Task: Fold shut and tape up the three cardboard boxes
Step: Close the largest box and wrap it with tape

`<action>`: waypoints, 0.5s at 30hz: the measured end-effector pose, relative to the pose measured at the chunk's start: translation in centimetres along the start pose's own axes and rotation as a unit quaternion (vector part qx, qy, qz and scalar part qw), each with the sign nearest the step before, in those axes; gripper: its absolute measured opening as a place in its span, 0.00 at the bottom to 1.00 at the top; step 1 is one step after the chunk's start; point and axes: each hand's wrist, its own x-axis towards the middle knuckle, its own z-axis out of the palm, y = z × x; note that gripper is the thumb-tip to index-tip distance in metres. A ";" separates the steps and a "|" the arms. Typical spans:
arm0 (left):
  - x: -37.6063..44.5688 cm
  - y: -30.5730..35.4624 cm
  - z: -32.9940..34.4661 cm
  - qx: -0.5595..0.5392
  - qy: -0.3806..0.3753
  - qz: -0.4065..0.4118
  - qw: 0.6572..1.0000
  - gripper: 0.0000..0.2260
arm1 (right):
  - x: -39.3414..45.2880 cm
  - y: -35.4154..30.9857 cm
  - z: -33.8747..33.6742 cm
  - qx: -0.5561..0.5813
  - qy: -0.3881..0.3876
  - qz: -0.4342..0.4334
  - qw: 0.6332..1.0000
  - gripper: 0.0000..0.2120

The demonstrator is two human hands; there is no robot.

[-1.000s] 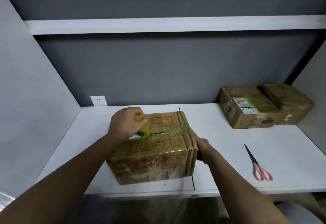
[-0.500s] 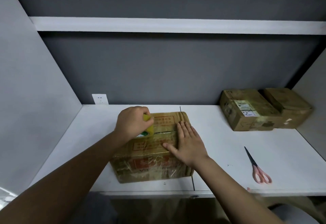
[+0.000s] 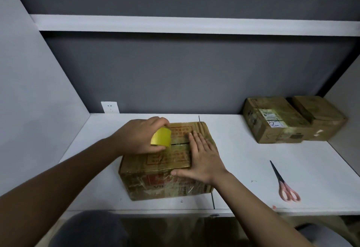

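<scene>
A cardboard box [image 3: 155, 184] with red print stands at the front middle of the white desk [image 3: 243, 161], its top flaps folded down with a dark seam between them. My left hand [image 3: 136, 137] grips a yellow tape roll [image 3: 161, 137] at the left end of that seam. My right hand [image 3: 202, 157] lies flat, fingers together, on the right part of the box top. Two more shut cardboard boxes, one with a white label [image 3: 272, 122] and a smaller one [image 3: 321, 118], sit side by side at the back right.
Pink-handled scissors [image 3: 284, 184] lie on the desk to the right of the near box. A white wall socket [image 3: 110, 107] is at the back left. Grey walls close in the desk on the left, back and right; a white shelf [image 3: 194, 25] runs overhead.
My right hand has come from the box's right side onto its top and now presses flat there. My left hand has turned the tape roll so its yellow face shows.
</scene>
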 end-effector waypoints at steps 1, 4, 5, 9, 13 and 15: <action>0.2 -0.1 -0.3 0.004 -0.004 0.009 1.000 0.26 | 0.1 0.1 -0.1 -0.001 -0.002 -0.003 1.000 0.64; 1.6 0.1 -1.8 0.067 -0.005 0.045 0.997 0.22 | 0.2 0.3 -0.2 -0.008 0.003 0.002 1.000 0.65; 2.1 0.2 -2.2 0.086 -0.009 0.047 0.995 0.22 | 0.3 0.2 -0.1 -0.009 0.004 0.005 1.000 0.65; 2.7 0.1 -2.6 0.121 -0.056 0.036 0.990 0.22 | 1.3 0.8 -1.0 -0.027 -0.031 -0.002 0.999 0.66; 2.3 -0.2 -2.3 0.102 -0.058 0.023 0.993 0.22 | 2.3 2.0 -2.0 -0.062 -0.026 -0.055 0.996 0.65; 2.2 -0.3 -2.2 0.097 -0.053 0.020 0.994 0.22 | 2.1 2.1 -1.5 -0.070 0.005 -0.078 0.994 0.64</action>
